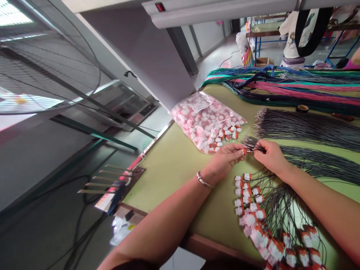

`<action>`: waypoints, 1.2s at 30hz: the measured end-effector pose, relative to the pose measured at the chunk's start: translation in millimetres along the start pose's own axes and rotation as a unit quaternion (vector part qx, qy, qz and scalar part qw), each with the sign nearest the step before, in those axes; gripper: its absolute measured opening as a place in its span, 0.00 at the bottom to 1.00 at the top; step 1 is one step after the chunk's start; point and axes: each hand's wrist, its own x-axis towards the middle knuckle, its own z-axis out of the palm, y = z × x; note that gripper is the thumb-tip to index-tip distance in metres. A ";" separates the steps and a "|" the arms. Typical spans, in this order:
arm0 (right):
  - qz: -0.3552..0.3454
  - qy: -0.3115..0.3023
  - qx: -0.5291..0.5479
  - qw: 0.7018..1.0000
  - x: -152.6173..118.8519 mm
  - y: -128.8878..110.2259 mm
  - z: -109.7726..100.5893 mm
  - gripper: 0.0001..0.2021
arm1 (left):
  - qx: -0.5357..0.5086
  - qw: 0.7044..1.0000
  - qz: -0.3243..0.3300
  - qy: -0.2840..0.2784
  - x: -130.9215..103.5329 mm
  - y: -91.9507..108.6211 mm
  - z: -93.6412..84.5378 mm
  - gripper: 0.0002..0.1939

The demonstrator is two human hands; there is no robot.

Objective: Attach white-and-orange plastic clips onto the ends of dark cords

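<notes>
My left hand, with a bracelet at its wrist, pinches a small orange and white connector. Close against it on the right, my right hand is closed around a bundle of dark wires whose metal-tipped ends point left. The fingertips of both hands almost meet at the connector; whether a wire sits inside it I cannot tell. Just beyond my left hand lies a clear plastic bag of white and pinkish connectors, with several orange and white ones on it. Below my hands, finished-looking wires end in white and orange connectors.
More dark wires lie to the right, with a roll of black tape behind. Coloured wire bundles stretch across the table's back. A metal pronged rack sits at the left table edge, and a fan stands at far left.
</notes>
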 end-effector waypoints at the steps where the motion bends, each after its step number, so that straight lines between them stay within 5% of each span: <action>1: -0.002 -0.002 -0.004 1.000 -0.1 0.0 0.0 0.04 | -0.003 1.000 -0.004 0.000 0.1 -0.3 -0.3 0.13; 12: -0.023 0.007 -0.056 0.998 -1.9 0.1 -0.2 0.05 | 0.007 1.000 -0.025 0.008 0.5 -0.6 -2.3 0.15; 20: -0.113 0.025 -0.174 0.978 -5.9 0.0 1.1 0.04 | 0.108 0.991 0.038 0.067 3.6 -1.1 2.4 0.15; 24: -0.114 0.016 -0.145 0.983 -5.6 4.7 0.9 0.04 | 0.077 0.996 0.014 0.048 5.0 3.1 4.4 0.19; 30: -0.095 -0.008 -0.140 0.986 -4.3 2.9 -1.2 0.05 | 0.190 0.982 0.020 0.007 6.0 5.4 -1.9 0.19; 36: -0.094 -0.025 -0.127 0.987 -4.3 1.7 1.0 0.05 | 0.100 0.995 -0.008 0.016 8.3 -3.5 1.6 0.18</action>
